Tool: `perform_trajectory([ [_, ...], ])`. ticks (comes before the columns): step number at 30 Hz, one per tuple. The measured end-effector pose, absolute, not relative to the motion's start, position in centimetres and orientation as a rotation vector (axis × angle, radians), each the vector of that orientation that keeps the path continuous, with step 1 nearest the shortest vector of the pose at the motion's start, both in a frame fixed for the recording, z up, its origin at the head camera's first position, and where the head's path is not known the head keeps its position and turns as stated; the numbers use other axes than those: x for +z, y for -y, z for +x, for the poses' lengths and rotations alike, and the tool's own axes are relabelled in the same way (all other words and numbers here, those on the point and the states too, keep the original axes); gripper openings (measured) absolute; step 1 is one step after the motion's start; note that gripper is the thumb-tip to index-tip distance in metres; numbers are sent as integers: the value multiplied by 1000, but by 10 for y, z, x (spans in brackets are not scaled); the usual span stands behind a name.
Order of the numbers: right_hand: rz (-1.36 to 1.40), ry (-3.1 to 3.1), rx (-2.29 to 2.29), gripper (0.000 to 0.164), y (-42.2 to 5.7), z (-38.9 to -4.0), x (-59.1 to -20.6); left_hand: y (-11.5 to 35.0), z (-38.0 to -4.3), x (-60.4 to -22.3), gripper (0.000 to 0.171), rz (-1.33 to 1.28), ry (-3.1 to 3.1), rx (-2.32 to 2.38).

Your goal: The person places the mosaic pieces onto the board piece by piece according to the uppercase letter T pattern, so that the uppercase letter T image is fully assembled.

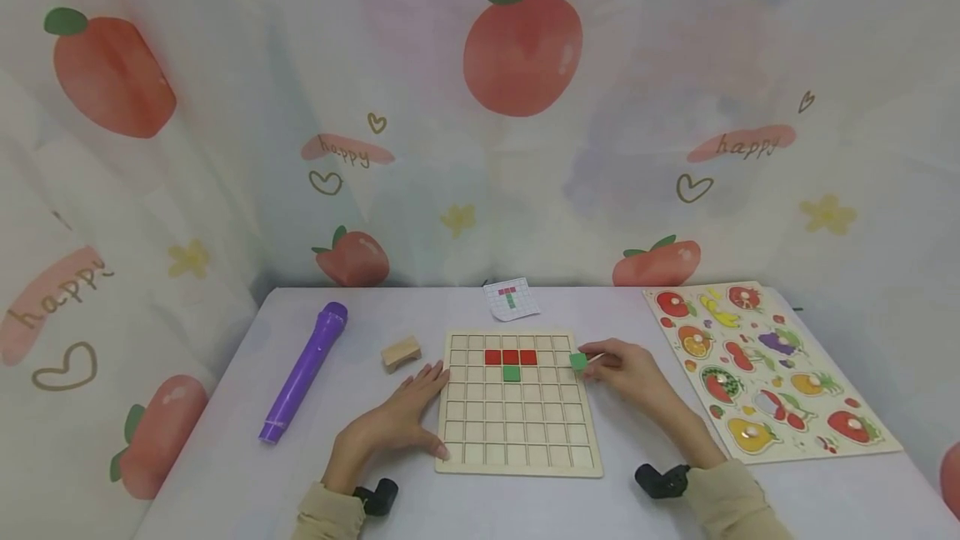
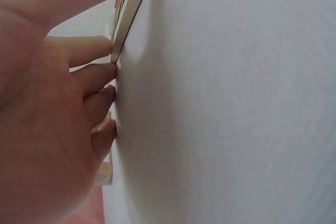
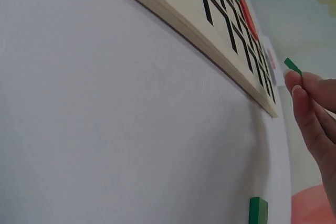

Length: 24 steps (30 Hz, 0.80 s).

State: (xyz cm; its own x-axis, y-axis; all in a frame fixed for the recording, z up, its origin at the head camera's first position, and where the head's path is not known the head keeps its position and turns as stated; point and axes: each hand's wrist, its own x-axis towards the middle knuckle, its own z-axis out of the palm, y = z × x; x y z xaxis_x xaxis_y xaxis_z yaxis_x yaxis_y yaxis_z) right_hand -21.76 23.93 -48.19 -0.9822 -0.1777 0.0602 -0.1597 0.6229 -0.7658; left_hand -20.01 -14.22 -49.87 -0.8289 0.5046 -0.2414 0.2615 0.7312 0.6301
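A wooden grid board (image 1: 480, 432) lies flat on the table. Three red tiles (image 1: 511, 357) form a row in its upper part, and one green tile (image 1: 512, 373) sits directly below the middle one. My left hand (image 1: 397, 419) rests at the board's left edge, fingers spread, thumb by the lower left corner. Over the upper right edge, my right hand (image 1: 630, 373) pinches another green tile (image 1: 578, 362) between thumb and fingertips; the right wrist view shows this green tile (image 3: 292, 66) edge-on, held above the table. Beneath that hand, a green piece (image 3: 257, 211) lies on the table.
A paper card (image 1: 512, 299) with a red and green T pattern lies behind the board. To the left are a small wooden block (image 1: 401, 352) and a purple microphone-shaped object (image 1: 306, 369). On the right lies a fruit puzzle board (image 1: 757, 382). A printed curtain (image 1: 525, 190) stands behind.
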Motion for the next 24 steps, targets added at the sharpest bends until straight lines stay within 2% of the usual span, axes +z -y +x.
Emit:
perform_trajectory([
  [24,-417,-2771,-1209,26,-185,-216,-484,142,-199,-495,120,610,-2527,861],
])
